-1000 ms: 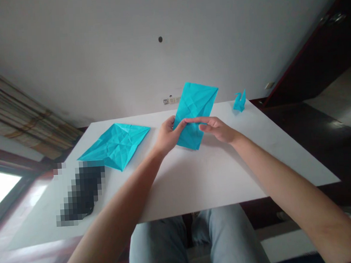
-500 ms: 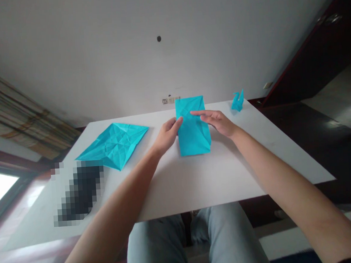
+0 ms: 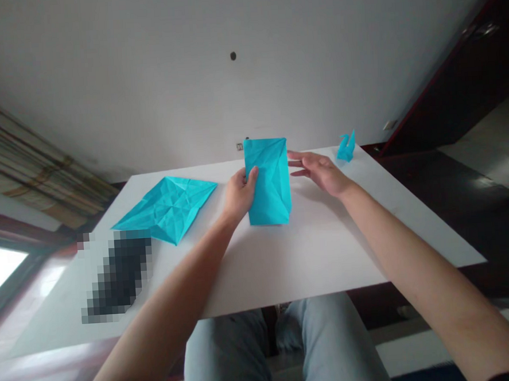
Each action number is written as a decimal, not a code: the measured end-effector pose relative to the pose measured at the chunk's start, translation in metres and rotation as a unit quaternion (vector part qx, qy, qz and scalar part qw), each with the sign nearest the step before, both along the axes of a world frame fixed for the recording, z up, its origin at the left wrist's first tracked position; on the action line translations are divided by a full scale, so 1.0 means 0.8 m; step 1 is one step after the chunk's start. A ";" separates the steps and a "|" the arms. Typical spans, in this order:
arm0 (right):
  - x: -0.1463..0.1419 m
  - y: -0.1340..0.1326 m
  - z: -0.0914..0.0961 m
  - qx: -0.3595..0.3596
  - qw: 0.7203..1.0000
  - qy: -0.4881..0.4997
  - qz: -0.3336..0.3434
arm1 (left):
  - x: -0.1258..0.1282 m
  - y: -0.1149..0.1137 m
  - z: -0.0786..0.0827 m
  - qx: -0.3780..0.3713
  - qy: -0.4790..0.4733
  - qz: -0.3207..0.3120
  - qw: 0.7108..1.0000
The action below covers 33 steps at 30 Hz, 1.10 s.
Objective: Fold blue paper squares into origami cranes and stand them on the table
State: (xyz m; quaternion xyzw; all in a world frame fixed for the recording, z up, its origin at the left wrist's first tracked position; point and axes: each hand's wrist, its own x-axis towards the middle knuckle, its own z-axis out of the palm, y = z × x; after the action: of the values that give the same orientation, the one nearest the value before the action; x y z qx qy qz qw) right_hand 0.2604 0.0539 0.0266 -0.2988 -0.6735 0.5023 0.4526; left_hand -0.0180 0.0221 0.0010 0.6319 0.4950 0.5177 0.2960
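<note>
A folded sheet of turquoise paper (image 3: 269,184), creased and roughly rectangular, is held upright above the table. My left hand (image 3: 240,194) grips its left edge, thumb on the near face and fingers behind. To the right of the paper is my right hand (image 3: 320,172), its fingers stretched out and apart beside the right edge. Whether a fingertip touches the paper or lies behind it, I cannot tell. A second turquoise sheet (image 3: 169,207), unfolded and covered in creases, lies on the table to the left.
On the white table (image 3: 293,263), a small turquoise origami swan (image 3: 345,147) stands at the far right. A dark blurred-out object (image 3: 121,273) lies at the left, near the creased sheet. The wall (image 3: 166,92) rises behind the table's back edge.
The folded paper has shifted left and turned slightly with my left hand. My right hand's fingers have come off its near face to the right edge and spread.
</note>
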 end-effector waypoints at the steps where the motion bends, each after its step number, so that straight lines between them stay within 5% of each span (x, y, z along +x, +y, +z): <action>1: -0.005 -0.005 0.000 -0.004 0.999 -0.027 0.035 | 0.001 -0.002 0.001 0.004 -0.002 -0.004 1.000; 6: -0.027 -0.025 0.004 -0.008 0.990 -0.107 0.092 | 0.007 -0.009 0.005 0.003 0.004 -0.008 1.000; 17: 0.008 0.015 0.006 0.009 0.990 0.026 -0.141 | 0.008 -0.013 0.011 0.009 0.019 -0.010 1.000; 25: -0.019 -0.017 -0.002 -0.040 0.990 -0.096 0.090 | 0.011 -0.013 0.007 -0.001 0.008 -0.024 1.000; 33: -0.002 0.010 -0.003 0.003 0.996 -0.016 -0.093 | 0.009 -0.012 0.007 0.009 0.028 -0.014 0.999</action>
State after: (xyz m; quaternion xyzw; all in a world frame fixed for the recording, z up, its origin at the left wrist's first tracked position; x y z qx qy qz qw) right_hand 0.2588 0.0616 0.0245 -0.3665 -0.6516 0.4512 0.4873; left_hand -0.0109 0.0123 0.0063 0.6558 0.4894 0.4999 0.2837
